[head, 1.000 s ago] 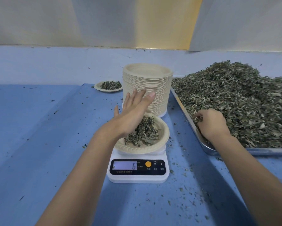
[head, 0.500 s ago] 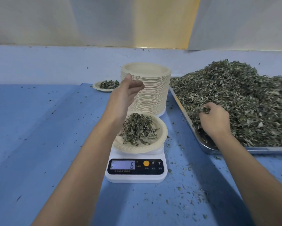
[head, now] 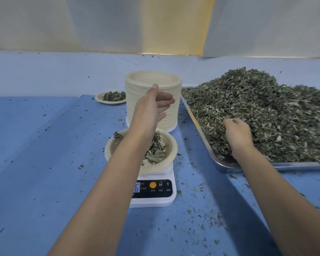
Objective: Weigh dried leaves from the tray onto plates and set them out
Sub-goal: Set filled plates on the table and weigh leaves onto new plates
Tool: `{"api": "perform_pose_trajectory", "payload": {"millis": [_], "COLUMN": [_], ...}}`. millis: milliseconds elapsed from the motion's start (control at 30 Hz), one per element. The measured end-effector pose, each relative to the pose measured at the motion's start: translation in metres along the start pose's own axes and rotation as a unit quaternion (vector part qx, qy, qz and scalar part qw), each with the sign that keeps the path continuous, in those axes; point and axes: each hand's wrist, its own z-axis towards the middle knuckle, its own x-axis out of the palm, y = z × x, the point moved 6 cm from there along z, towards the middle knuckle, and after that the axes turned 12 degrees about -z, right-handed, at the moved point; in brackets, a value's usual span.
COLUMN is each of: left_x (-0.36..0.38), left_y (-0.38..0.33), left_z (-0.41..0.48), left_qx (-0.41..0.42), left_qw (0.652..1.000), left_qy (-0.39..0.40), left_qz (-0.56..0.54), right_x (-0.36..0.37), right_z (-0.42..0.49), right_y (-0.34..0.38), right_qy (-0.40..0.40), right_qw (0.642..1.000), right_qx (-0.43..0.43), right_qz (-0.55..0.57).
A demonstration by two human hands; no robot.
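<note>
A paper plate point(head: 172, 150) with a small heap of dried leaves point(head: 156, 151) sits on a white digital scale point(head: 155, 200). My forearm partly covers the scale's display, which reads 6. My left hand point(head: 151, 106) hovers above that plate, in front of the tall stack of empty paper plates point(head: 153, 78); its thumb is up, its fingers are loosely extended, and it holds nothing. My right hand point(head: 237, 134) is in the big pile of dried leaves point(head: 266, 108) on the metal tray point(head: 227, 167), fingers curled down around a clump of leaves.
A filled plate point(head: 111, 97) stands at the back, left of the stack. Leaf crumbs are scattered over the blue tabletop point(head: 44, 154), mostly around the scale and the tray's front edge. A pale wall runs behind the table.
My left hand lifted off the plate on the scale and rose to the side of the plate stack. My right hand pushed farther up into the leaf pile.
</note>
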Motion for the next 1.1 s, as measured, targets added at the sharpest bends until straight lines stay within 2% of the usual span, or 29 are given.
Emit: {"api": "perform_pose_trajectory", "payload": {"millis": [233, 333, 467, 733, 833, 933, 1100], "left_x": [0.017, 0.013, 0.001, -0.034, -0.044, -0.050, -0.055], "left_y": [0.013, 0.014, 0.013, 0.003, -0.003, -0.005, -0.002], "left_z": [-0.002, -0.001, 0.002, 0.004, 0.004, 0.005, 0.002], "left_qx": [-0.027, -0.034, -0.054, -0.060, -0.055, -0.053, -0.051], "left_qw": [1.000, 0.999, 0.993, 0.982, 0.982, 0.984, 0.987], "left_qy": [0.007, -0.007, -0.042, -0.083, -0.088, -0.079, -0.083], "left_qz": [-0.006, -0.027, -0.092, -0.157, -0.160, -0.151, -0.126], "right_x": [0.000, -0.001, 0.006, 0.062, 0.083, 0.096, 0.097], "right_z": [-0.004, -0.007, -0.018, -0.064, -0.082, -0.097, -0.109], "right_y": [-0.005, -0.002, 0.021, 0.093, 0.113, 0.121, 0.126], "right_qy": [0.051, 0.062, 0.096, 0.208, 0.245, 0.233, 0.198], "right_qw": [0.988, 0.966, 0.941, 0.915, 0.927, 0.950, 0.952], "right_qx": [0.092, 0.136, 0.133, 0.058, -0.031, -0.116, -0.206], "right_qz": [0.114, 0.212, 0.298, 0.340, 0.283, 0.170, 0.112]}}
